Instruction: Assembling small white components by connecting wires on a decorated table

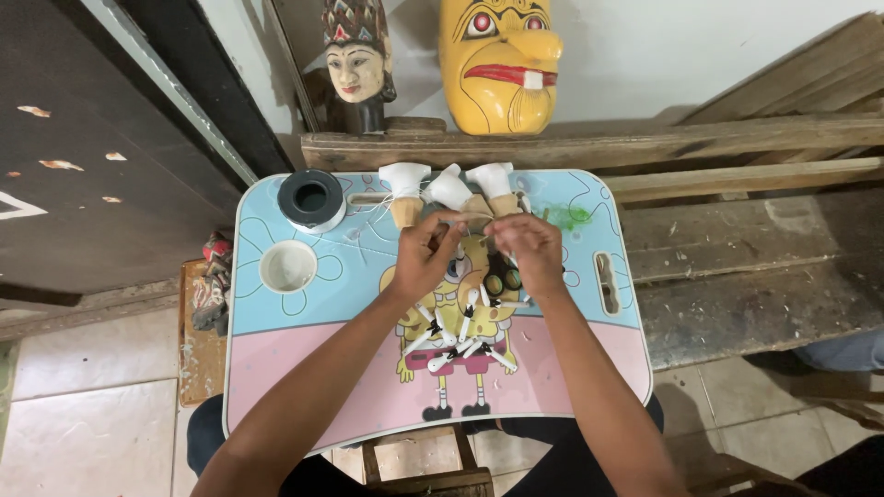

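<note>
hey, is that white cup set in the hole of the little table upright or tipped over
Upright. The white cup sits in the round holder of the lap table, its circular mouth facing straight up. Whether anything is inside cannot be told.

No packages, labels, signs or screens are visible in the head view. The only printed surface is the small tabletop [276,368], a rounded rectangle in light blue and pink bearing a yellow cartoon figure at its centre, partly covered by small white pieces.
</note>
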